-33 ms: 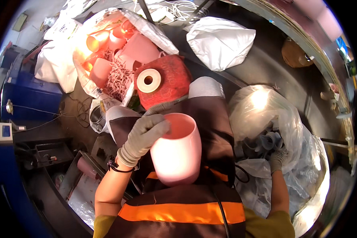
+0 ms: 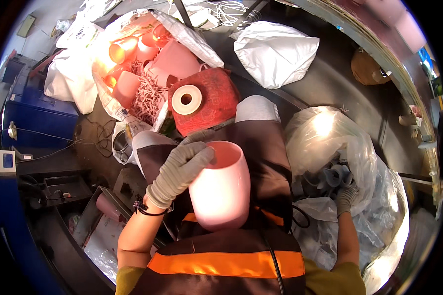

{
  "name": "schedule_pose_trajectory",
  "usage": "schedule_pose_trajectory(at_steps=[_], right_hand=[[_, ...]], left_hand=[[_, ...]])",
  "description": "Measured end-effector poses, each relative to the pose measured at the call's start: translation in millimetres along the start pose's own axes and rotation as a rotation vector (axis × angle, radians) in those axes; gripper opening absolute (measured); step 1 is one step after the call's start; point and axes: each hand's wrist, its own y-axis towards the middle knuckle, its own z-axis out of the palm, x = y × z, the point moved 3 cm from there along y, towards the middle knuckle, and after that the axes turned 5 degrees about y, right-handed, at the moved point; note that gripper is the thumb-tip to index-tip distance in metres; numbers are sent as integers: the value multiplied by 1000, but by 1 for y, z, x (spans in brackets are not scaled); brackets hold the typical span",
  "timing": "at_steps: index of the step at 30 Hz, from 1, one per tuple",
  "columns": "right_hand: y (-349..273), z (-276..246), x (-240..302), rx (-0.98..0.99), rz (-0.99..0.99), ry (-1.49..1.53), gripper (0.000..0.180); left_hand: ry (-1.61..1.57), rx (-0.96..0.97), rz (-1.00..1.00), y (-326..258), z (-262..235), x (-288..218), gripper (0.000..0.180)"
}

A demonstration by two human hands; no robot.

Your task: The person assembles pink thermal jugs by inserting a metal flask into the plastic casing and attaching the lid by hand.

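My left hand, in a grey glove, grips the rim of a pale pink plastic cone held upright in front of my brown and orange vest. My right hand, also gloved, reaches into a clear plastic bag on my right. Its fingers lie among several grey cones; I cannot tell whether it holds one. A red yarn spool with a white core lies just beyond the pink cone.
An open bag of pink and orange cones lies at the upper left, with pink shreds beside it. A tied white bag sits at the top. A blue box and a tray are on my left.
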Motion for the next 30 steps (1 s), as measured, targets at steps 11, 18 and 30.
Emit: schedule_pose_trajectory(at_steps=[11,18,30], right_hand=[[37,-46,-20,493,74,48,91],[14,50,-60,404,-20,-205,85],[58,-65,7,-72,-157,458,42]], left_hand=[[67,-21,56,-16,3,-8,16],[-58,-71,-134,11,-16,37,29],[-680,97,35,-13,-13,83,18]])
